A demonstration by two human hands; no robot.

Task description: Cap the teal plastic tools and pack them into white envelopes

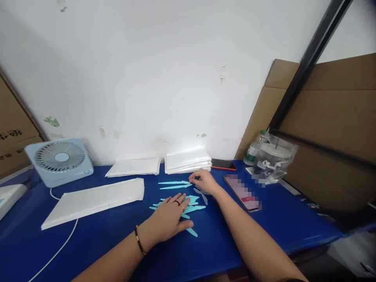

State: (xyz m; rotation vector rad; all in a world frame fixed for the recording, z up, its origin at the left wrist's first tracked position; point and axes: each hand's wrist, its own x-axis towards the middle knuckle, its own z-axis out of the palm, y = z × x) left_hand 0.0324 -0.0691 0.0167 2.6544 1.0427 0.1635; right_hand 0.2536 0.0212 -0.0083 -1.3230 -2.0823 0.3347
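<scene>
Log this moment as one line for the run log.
left hand: flat on teal strips | right hand: touching two teal strips | surface: blue table

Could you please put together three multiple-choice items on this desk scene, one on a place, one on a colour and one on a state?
1. Where does the fan stand?
A. far left of the table
B. beside the bottle
C. on the cardboard

2. What colour are the plastic strips?
A. red
B. turquoise
C. black

3. How does the left hand lie?
A. clenched in a fist
B. lifted off the table
C. flat, fingers spread over the strips

Answers: 1 A, it stands at the left end of the blue table. 2 B, they show light turquoise. 3 C, palm down on the pile.
</scene>
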